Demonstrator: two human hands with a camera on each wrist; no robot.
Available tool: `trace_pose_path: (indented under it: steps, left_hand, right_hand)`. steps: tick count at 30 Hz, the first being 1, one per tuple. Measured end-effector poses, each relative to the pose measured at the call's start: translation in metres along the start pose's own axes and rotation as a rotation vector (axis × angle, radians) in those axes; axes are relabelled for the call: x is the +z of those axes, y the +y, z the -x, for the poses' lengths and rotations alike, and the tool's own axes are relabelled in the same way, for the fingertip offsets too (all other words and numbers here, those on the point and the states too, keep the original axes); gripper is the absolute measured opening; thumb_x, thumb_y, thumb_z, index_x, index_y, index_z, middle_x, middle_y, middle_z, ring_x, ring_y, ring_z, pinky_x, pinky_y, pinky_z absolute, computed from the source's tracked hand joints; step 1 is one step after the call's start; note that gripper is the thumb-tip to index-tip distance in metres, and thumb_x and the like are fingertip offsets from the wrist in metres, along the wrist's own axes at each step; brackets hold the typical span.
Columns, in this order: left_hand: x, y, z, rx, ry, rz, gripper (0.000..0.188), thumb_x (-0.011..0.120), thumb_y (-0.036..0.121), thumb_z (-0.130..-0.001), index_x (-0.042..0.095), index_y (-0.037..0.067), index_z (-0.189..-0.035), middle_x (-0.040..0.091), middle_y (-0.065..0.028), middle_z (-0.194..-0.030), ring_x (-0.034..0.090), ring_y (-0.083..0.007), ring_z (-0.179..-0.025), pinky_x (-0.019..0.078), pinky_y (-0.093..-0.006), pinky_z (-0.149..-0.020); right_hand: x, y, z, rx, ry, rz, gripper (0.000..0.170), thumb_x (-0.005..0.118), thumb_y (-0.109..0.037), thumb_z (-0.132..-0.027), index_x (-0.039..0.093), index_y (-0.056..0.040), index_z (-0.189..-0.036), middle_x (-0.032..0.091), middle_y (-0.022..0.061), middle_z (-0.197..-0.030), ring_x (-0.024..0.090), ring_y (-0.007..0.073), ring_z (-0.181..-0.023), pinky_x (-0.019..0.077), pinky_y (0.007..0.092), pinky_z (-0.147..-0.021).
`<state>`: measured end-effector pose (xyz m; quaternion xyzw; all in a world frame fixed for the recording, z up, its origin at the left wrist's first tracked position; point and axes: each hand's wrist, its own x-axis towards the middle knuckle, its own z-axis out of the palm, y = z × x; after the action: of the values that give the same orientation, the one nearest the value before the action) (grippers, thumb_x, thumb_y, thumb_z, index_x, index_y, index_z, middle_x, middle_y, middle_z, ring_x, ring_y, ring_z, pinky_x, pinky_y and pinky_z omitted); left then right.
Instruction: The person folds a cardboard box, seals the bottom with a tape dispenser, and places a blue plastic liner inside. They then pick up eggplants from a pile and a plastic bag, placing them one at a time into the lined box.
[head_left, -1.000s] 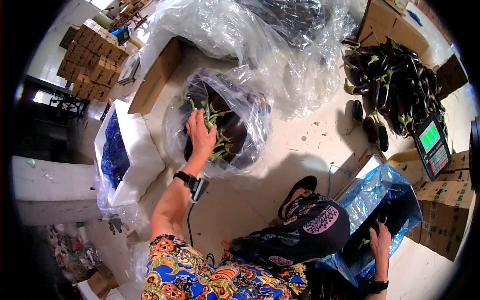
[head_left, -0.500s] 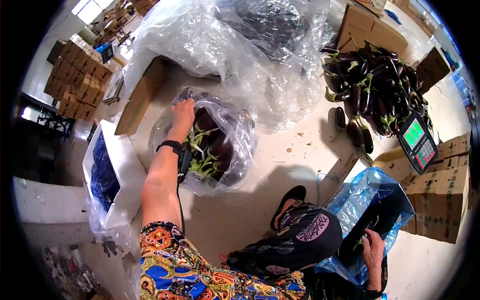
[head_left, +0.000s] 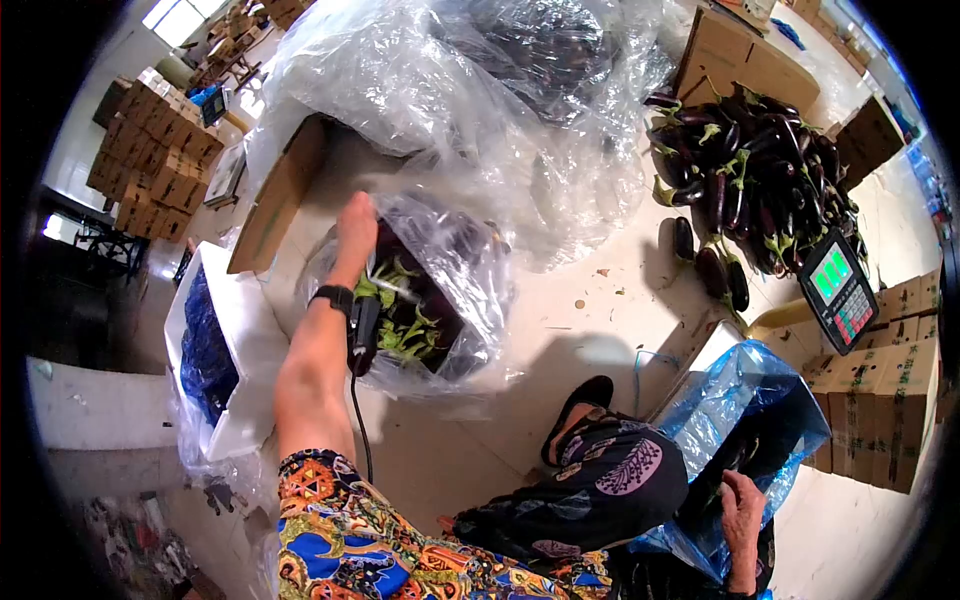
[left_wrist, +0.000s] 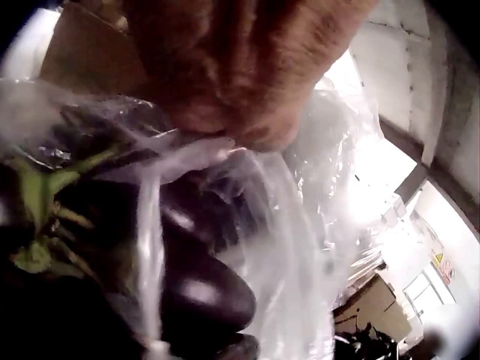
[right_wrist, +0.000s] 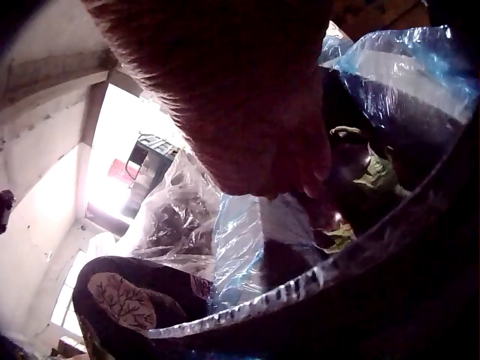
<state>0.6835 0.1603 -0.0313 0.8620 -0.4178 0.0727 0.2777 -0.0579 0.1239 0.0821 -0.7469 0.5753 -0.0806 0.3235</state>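
A clear plastic bag [head_left: 480, 320] full of dark purple eggplants [left_wrist: 210, 292] with green stems stands on the floor. My left hand [head_left: 357, 235] is at its far-left rim; in the left wrist view the curled fingers grip the gathered plastic, their tips hidden behind the hand. My right hand [head_left: 742, 515] is over a box lined with a blue plastic bag [head_left: 740, 375], which holds more eggplants [right_wrist: 352, 169]. Its fingers bend loosely down beside the eggplants, and nothing shows between them.
A heap of eggplants [head_left: 745, 180] lies at the back right beside a scale display [head_left: 838, 290]. Stacked cartons [head_left: 880, 410] stand on the right. A white foam box [head_left: 255, 350] and an upright cardboard flap [head_left: 280, 205] flank the clear bag. Large plastic sheeting [head_left: 560, 170] lies behind.
My left hand has moved from the eggplant stems to the bag's far-left rim and now grips the plastic. The right hand has drawn slightly back over the blue-lined box. The head view has shifted.
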Motion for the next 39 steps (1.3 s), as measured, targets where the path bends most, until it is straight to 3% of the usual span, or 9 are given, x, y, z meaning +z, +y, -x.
trace_pose_path:
  steps: [3,19,21,23,26,27,32,38,39]
  left_hand:
    - [0.006,0.004,0.049,0.207,-0.051,0.005,0.017,0.045,0.019,-0.091,0.052,0.004,-0.093,0.061,-0.0256,-0.085,0.057,-0.0500,-0.082,0.0447,-0.0561,-0.070]
    - [-0.060,0.145,0.249,0.165,-0.577,0.324,0.020,0.058,0.018,-0.089,0.050,0.003,-0.079,0.053,-0.0162,-0.060,0.057,-0.0351,-0.051,0.0451,-0.0417,-0.049]
    - [-0.065,0.159,0.268,0.023,-0.837,0.359,0.020,0.056,0.020,-0.088,0.053,0.005,-0.076,0.055,-0.0154,-0.058,0.058,-0.0363,-0.051,0.0471,-0.0474,-0.051]
    - [-0.047,0.153,0.304,0.203,-0.711,0.424,0.021,0.053,0.019,-0.091,0.052,0.005,-0.076,0.051,-0.0122,-0.055,0.053,-0.0298,-0.047,0.0444,-0.0449,-0.051]
    - [0.022,0.122,0.374,-0.033,-1.192,0.742,0.021,0.048,0.017,-0.093,0.051,0.002,-0.078,0.049,-0.0094,-0.065,0.045,-0.0202,-0.060,0.0380,-0.0387,-0.057]
    - [0.029,0.126,0.395,0.045,-1.320,0.597,0.020,0.049,0.021,-0.100,0.059,0.003,-0.099,0.058,-0.0127,-0.088,0.052,-0.0221,-0.078,0.0436,-0.0380,-0.070]
    - [0.106,0.069,0.515,0.067,-1.477,0.834,0.025,0.043,0.010,-0.100,0.059,0.005,-0.118,0.062,-0.0146,-0.103,0.058,-0.0244,-0.089,0.0456,-0.0381,-0.079]
    - [0.091,0.110,0.464,0.641,-1.228,0.655,0.027,0.053,0.022,-0.096,0.059,0.002,-0.114,0.064,-0.0155,-0.091,0.062,-0.0338,-0.081,0.0489,-0.0441,-0.071]
    - [0.026,0.162,0.392,0.434,-1.333,0.646,0.025,0.056,0.014,-0.092,0.061,0.004,-0.114,0.064,-0.0167,-0.101,0.063,-0.0316,-0.088,0.0501,-0.0420,-0.076]
  right_hand:
    - [0.006,-0.005,-0.005,-0.005,0.001,0.001,0.020,0.061,-0.005,-0.086,0.065,0.0030,-0.104,0.066,0.0191,-0.092,0.066,0.0305,-0.084,0.0512,0.0348,-0.077]
    - [0.006,-0.057,-0.041,-0.101,-0.012,-0.045,0.016,0.062,-0.005,-0.087,0.064,0.0036,-0.100,0.067,0.0159,-0.089,0.066,0.0254,-0.078,0.0508,0.0318,-0.073]
    - [0.010,-0.058,-0.038,-0.117,-0.027,-0.079,0.016,0.061,-0.004,-0.088,0.064,0.0037,-0.101,0.067,0.0151,-0.089,0.065,0.0239,-0.077,0.0507,0.0315,-0.072]
    - [0.015,-0.066,-0.040,-0.160,-0.040,-0.108,0.015,0.061,-0.003,-0.088,0.064,0.0038,-0.101,0.067,0.0145,-0.088,0.065,0.0226,-0.077,0.0507,0.0314,-0.071]
    - [0.013,-0.087,-0.037,-0.175,-0.054,-0.121,0.015,0.061,-0.002,-0.088,0.063,0.0042,-0.101,0.067,0.0145,-0.088,0.065,0.0225,-0.076,0.0507,0.0310,-0.070]
    - [0.012,-0.088,-0.037,-0.202,-0.041,-0.112,0.015,0.061,-0.002,-0.088,0.063,0.0042,-0.101,0.067,0.0146,-0.088,0.065,0.0229,-0.076,0.0506,0.0309,-0.070]
    - [0.016,-0.080,-0.034,-0.254,-0.060,-0.106,0.016,0.061,-0.003,-0.087,0.064,0.0042,-0.102,0.067,0.0161,-0.089,0.065,0.0253,-0.077,0.0508,0.0318,-0.070]
    - [0.001,-0.105,-0.032,-0.275,-0.081,-0.128,0.018,0.064,-0.002,-0.085,0.065,0.0013,-0.103,0.068,0.0143,-0.089,0.066,0.0240,-0.077,0.0513,0.0310,-0.070]
    - [0.000,-0.103,-0.030,-0.273,-0.069,-0.128,0.018,0.064,-0.002,-0.085,0.065,0.0014,-0.103,0.068,0.0143,-0.089,0.066,0.0236,-0.078,0.0514,0.0307,-0.070]
